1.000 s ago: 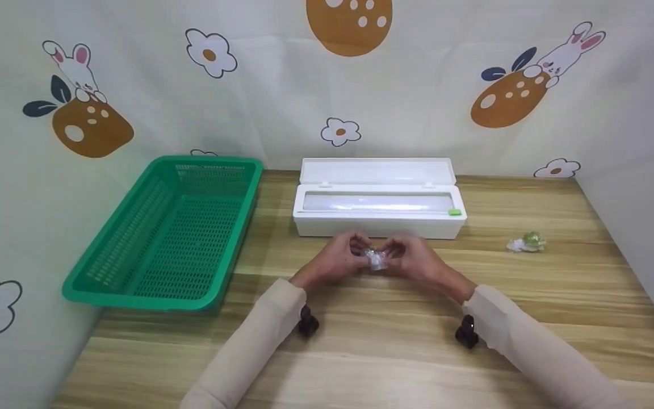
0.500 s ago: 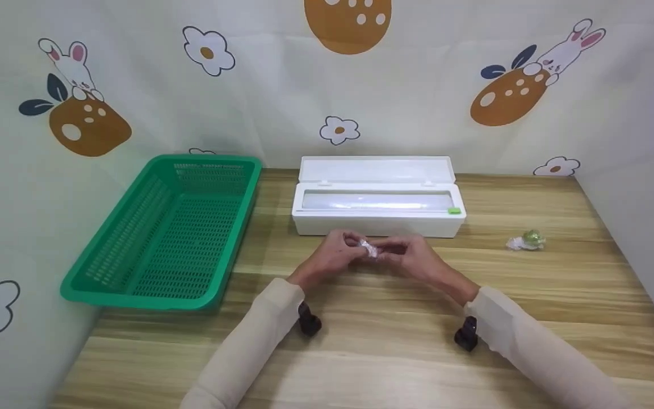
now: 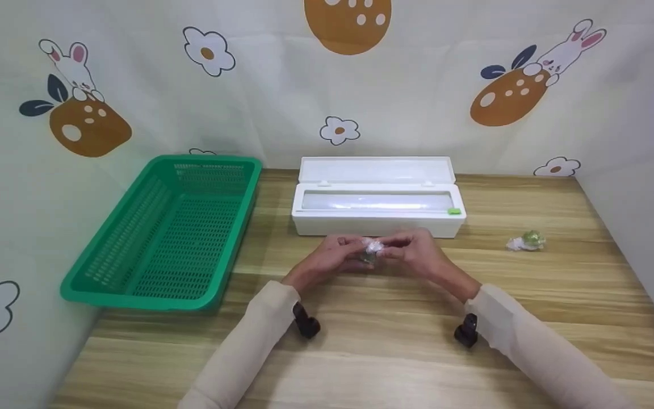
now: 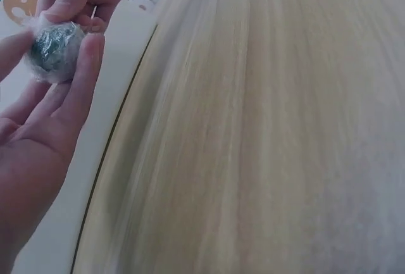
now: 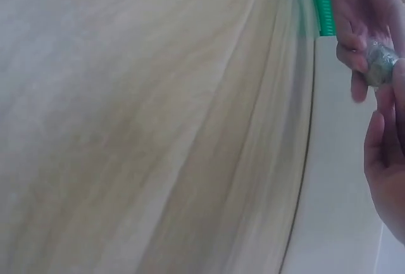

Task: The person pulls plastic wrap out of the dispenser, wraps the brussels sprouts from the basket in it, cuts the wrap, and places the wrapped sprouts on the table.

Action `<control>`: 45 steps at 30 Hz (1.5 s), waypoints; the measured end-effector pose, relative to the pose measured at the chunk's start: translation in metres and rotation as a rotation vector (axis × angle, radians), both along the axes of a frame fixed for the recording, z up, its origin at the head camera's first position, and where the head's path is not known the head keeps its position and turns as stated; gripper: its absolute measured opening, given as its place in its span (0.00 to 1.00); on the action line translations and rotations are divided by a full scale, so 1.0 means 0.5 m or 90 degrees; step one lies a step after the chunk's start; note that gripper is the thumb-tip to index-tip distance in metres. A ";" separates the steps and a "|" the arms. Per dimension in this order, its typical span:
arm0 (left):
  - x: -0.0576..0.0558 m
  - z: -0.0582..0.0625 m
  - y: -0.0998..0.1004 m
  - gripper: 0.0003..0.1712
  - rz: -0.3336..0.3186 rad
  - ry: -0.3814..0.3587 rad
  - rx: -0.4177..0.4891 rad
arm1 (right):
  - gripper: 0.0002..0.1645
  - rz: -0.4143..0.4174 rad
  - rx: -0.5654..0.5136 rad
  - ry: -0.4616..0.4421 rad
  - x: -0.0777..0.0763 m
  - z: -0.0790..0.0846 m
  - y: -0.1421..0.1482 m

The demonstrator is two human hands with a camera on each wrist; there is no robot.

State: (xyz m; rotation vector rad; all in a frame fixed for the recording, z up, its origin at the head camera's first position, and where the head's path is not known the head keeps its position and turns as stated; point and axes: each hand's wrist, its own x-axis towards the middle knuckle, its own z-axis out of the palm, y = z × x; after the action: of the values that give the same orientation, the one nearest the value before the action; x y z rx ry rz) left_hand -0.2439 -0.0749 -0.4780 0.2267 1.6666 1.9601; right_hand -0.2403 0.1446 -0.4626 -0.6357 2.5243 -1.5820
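Between both hands is a small round green thing wrapped in crinkled cling film (image 4: 56,51), held above the wooden table just in front of a long white box. My left hand (image 3: 327,257) holds it, fingers curled around its side and underneath. The thumb and fingertips of my right hand (image 3: 422,254) pinch the film at its top, which shows as a whitish tuft in the head view. In the right wrist view, the wrapped ball's greenish side faces the camera. The film hides what kind of thing it is.
Behind the hands stands the white cling film dispenser (image 3: 378,227), lid raised, with a green slider (image 3: 454,211) at its right end. A green plastic basket (image 3: 213,292) is on the left. Another film-wrapped green ball (image 3: 531,238) lies at the right.
The wrapped ball has been turned between the fingers, so its green side now shows below the film tuft. My right fingers have shifted onto the tuft; the dispenser and basket stay put.
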 end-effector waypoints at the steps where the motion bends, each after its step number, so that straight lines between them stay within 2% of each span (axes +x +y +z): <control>1: 0.001 0.002 -0.002 0.24 -0.012 -0.014 0.013 | 0.14 0.000 -0.001 0.014 0.001 0.001 0.000; 5: 0.005 0.009 -0.007 0.30 -0.048 -0.053 0.001 | 0.11 0.004 -0.012 0.087 0.004 -0.007 -0.003; 7: 0.007 0.006 -0.006 0.27 -0.038 -0.059 -0.016 | 0.10 0.003 -0.020 0.105 0.008 -0.013 -0.006; 9: 0.008 0.001 -0.003 0.22 -0.003 -0.066 -0.009 | 0.09 0.000 -0.021 0.099 0.012 -0.016 -0.008; 13: 0.011 -0.009 0.003 0.18 0.070 -0.030 0.013 | 0.14 0.010 -0.029 0.019 0.018 -0.022 -0.004; 16: 0.013 -0.010 0.007 0.18 0.097 0.023 0.007 | 0.18 0.004 -0.069 -0.060 0.018 -0.027 0.000; 18: 0.014 -0.010 0.011 0.18 0.112 0.061 -0.019 | 0.20 -0.010 -0.087 -0.087 0.017 -0.028 -0.002; 22: 0.018 -0.008 0.015 0.16 0.131 0.152 -0.108 | 0.27 -0.039 -0.076 -0.140 0.012 -0.024 -0.008; 25: 0.024 -0.007 0.014 0.16 0.113 0.174 -0.125 | 0.32 -0.023 -0.062 -0.213 0.010 -0.018 -0.009; 29: 0.034 -0.005 0.011 0.20 0.047 0.132 -0.055 | 0.30 0.020 -0.090 -0.297 0.012 -0.010 -0.009; 32: 0.041 -0.004 0.008 0.23 0.010 0.089 -0.003 | 0.26 0.019 -0.104 -0.306 0.013 -0.005 -0.013; 34: 0.043 -0.006 0.006 0.24 0.006 0.062 0.018 | 0.23 -0.001 -0.094 -0.296 0.014 -0.003 -0.018; 40: 0.045 -0.002 0.009 0.26 0.046 0.015 0.007 | 0.21 -0.074 -0.045 -0.247 0.018 -0.001 -0.030; 43: 0.046 -0.002 0.009 0.23 0.045 0.034 -0.028 | 0.22 -0.099 -0.045 -0.239 0.019 -0.003 -0.033; 45: 0.047 -0.004 0.008 0.21 0.043 0.066 -0.068 | 0.22 -0.097 -0.050 -0.241 0.020 -0.004 -0.033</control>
State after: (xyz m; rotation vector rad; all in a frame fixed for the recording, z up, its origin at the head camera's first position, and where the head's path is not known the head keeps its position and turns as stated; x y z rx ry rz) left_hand -0.2204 -0.0710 -0.4801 0.2379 1.8614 1.9305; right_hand -0.2305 0.1282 -0.4648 -0.1301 2.2819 -1.6702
